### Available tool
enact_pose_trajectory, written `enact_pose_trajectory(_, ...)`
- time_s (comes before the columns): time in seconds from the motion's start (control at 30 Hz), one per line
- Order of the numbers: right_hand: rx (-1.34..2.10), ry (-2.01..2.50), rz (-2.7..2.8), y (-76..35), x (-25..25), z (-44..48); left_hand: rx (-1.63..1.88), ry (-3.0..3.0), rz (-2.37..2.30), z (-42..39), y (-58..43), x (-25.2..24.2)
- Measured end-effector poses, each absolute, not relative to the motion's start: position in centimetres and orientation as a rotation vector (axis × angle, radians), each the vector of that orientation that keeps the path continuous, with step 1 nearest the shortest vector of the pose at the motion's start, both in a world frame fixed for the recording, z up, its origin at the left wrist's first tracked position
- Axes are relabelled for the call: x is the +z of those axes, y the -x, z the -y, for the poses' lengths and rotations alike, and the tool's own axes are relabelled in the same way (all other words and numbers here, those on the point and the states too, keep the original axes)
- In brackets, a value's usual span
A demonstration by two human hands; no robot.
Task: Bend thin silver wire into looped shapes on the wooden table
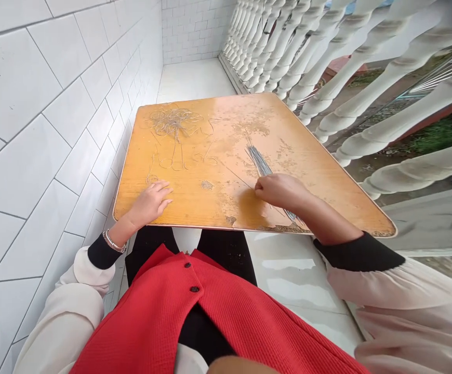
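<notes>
Two hands rest by the near edge of the surface [319, 176]. The right hand [280, 191] is clenched on a bundle of straight wires [259, 163], and the left hand [150, 202] lies flat, released. The wires reach that edge, so a careless tug could likely spill them. No containers show.

So the bundle of thin straight grey metal wires [260, 165] lies diagonally on the worn orange desk [327, 182], running right under my right hand [280, 191]. Bent loose wire strands [171, 161] lie just past my left fingers [163, 189].
</notes>
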State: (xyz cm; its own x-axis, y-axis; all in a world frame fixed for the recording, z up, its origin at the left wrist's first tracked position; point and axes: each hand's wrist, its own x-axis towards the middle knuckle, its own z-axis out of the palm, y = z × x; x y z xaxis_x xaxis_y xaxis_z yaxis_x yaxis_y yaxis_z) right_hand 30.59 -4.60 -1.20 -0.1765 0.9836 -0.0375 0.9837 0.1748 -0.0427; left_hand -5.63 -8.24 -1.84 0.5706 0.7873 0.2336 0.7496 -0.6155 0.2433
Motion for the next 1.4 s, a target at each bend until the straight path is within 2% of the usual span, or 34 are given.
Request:
enact_pose_trajectory(0.17,-0.106,-1.899,-2.293,-27.1,-1.3,8.2,0.509,-2.659,-1.272,8.7,5.7,-2.7)
enact_pose_trajectory(0.37,0.004,-1.939,-2.6,-25.2,-3.4,12.2,0.461,-2.702,-1.104,9.7,2.9,-3.0)
enact_pose_trajectory(0.5,0.108,-1.975,-2.864,-25.7,-6.0,13.9,0.362,-2.758,-0.977,9.5,-0.2,-2.6)
enact_pose_trajectory(0.67,0.14,-1.985,-2.928,-25.5,-8.3,16.6,0.196,-2.791,-0.979,9.6,-3.3,-2.3)
enact_pose_trajectory(0.93,0.253,-1.934,-3.006,-26.4,-9.1,17.4,0.049,-2.762,-0.979,10.7,-4.5,-2.6)
enact_pose_trajectory(1.07,0.21,-2.08,-2.932,-26.8,-7.8,17.5,0.247,-2.665,-0.95,10.6,-3.8,-3.4)
enact_pose_trajectory(1.13,0.141,-2.298,-2.817,-26.7,-6.8,17.4,0.539,-2.495,-0.98,10.5,-3.3,-3.9)
enact_pose_trajectory(1.23,0.062,-2.566,-2.719,-25.8,-5.2,16.7,0.918,-1.907,-1.111,10.5,-2.9,-4.0)
enact_pose_trajectory(1.33,-0.009,-2.602,-2.831,-23.7,-4.1,15.6,0.955,-1.327,-1.07,10.6,-3.1,-3.4)
enact_pose_trajectory(1.4,-0.045,-2.552,-2.924,-21.9,-3.8,14.8,0.99,-1.146,-1.007,10.7,-3.5,-2.7)
